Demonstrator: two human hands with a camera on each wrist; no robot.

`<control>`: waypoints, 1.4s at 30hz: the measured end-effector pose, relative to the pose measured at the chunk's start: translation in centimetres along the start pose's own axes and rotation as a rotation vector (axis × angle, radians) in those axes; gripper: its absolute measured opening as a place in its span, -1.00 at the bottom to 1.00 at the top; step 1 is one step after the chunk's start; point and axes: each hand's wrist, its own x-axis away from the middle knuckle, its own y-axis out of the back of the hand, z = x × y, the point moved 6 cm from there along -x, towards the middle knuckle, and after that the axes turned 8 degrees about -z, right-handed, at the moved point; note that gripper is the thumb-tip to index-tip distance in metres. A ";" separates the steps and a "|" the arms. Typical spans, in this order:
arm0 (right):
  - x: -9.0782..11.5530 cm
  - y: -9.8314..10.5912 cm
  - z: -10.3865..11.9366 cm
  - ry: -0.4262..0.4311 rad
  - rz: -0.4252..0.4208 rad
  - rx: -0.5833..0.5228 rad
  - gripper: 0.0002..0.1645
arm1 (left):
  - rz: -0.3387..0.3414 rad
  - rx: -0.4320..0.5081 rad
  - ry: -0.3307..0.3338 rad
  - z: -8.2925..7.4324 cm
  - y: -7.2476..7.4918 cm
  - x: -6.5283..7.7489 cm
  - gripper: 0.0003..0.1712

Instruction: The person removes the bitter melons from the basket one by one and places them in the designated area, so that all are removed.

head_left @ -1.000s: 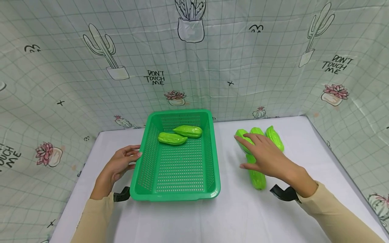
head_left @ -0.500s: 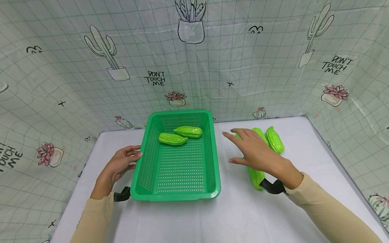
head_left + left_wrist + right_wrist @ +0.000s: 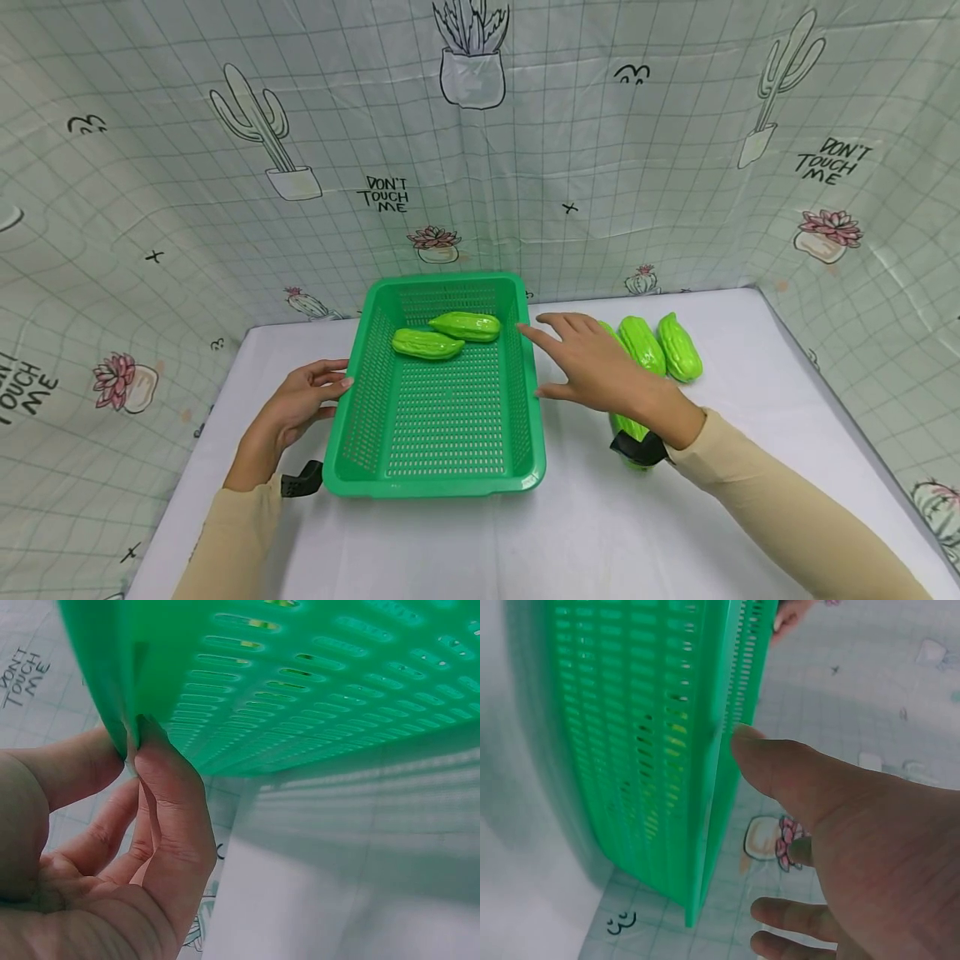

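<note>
One green basket [image 3: 435, 485], perforated, on the white table [image 3: 480, 550]: its left rim pinched by your left hand [image 3: 294, 406], two green gourds [image 3: 465, 327] lying inside toward the far end. Your right hand [image 3: 592, 364], fingers spread, holding nothing, at the right rim, contact unclear; four loose gourds [image 3: 642, 343], two partly hidden, right of the basket.

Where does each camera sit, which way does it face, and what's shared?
Head: on the head, facing forward and down at the basket and green vegetables; left hand, right hand and sleeves show.
Left wrist: on that wrist, facing the basket's side; the left hand pinches its rim.
Right wrist: on that wrist, facing the opposite side; the right hand shows.
Shared by head and right wrist: basket, right hand, part of the left hand.
</note>
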 end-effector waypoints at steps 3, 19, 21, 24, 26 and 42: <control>-0.7 -0.4 0.4 0.015 0.010 -0.001 0.10 | -0.002 0.001 -0.001 0.1 0.0 0.0 -0.34; -4.8 -2.3 1.6 0.062 0.086 0.027 0.10 | -0.005 0.004 0.015 0.2 0.1 0.0 -0.33; -5.3 -2.7 1.8 0.066 0.087 0.026 0.10 | -0.007 0.001 0.016 0.3 0.2 -0.1 -0.33; -6.0 -3.2 1.9 0.067 0.096 0.016 0.10 | -0.010 -0.002 0.017 0.4 0.2 -0.1 -0.33; -6.5 -3.6 2.0 0.063 0.108 0.008 0.10 | -0.012 -0.001 0.017 0.4 0.1 -0.2 -0.33; -9.2 -5.2 1.9 0.050 0.243 -0.012 0.13 | -0.029 0.020 0.029 0.3 0.0 -0.2 -0.35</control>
